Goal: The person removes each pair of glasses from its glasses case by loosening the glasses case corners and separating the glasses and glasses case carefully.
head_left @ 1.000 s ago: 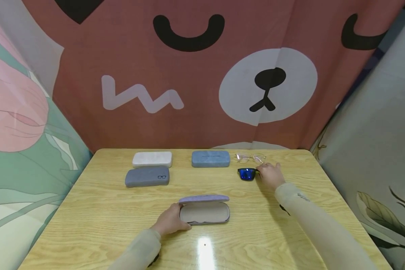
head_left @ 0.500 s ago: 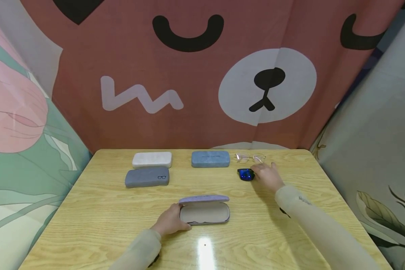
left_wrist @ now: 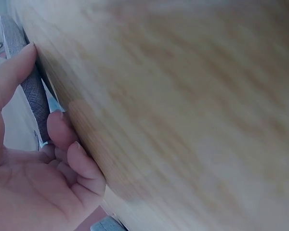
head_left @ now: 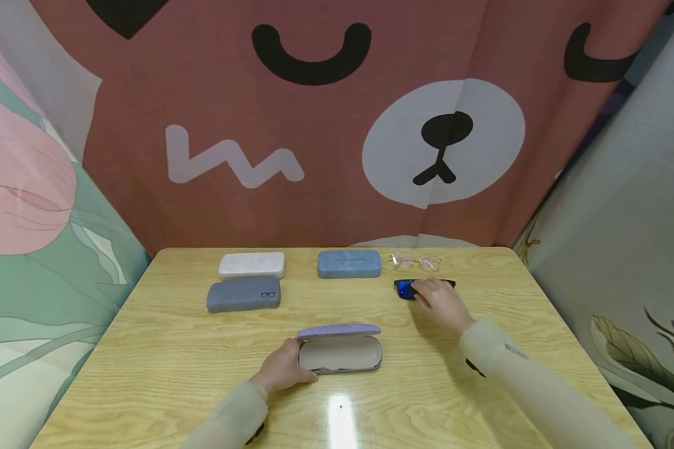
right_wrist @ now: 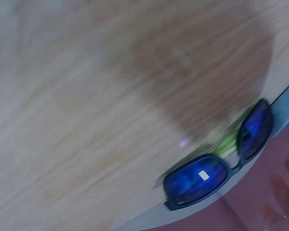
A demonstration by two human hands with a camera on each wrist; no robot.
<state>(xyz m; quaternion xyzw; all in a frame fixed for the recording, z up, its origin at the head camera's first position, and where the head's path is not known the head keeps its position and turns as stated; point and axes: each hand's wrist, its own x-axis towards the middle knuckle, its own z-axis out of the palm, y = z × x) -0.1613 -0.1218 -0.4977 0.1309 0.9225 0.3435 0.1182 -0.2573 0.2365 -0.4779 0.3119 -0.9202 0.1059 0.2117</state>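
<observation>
My left hand [head_left: 285, 366] grips the left end of an open glasses case [head_left: 339, 354] with a lilac lid and pale lining. In the left wrist view, the thumb lies along the grey rim of this case [left_wrist: 36, 98] and the other fingers are curled beside it. Dark-framed sunglasses [head_left: 405, 289] with blue mirror lenses lie at the right of the table. Over their middle is my right hand [head_left: 442, 304], its fingers bent loosely downward. The right wrist view has the sunglasses [right_wrist: 195, 182] apart from the blurred fingers [right_wrist: 282, 192] at lower right.
Clear eyeglasses [head_left: 415, 262] lie just behind the sunglasses, beside a blue glasses case [head_left: 349, 264]. A white case [head_left: 252, 265] and a grey-blue case [head_left: 244, 295] sit at the back left. A printed curtain [head_left: 230, 212] hangs behind the wooden table [head_left: 163, 355].
My right hand has moved left from the right end of the sunglasses to over their middle, so their right end now shows. The left hand and the open case have stayed put.
</observation>
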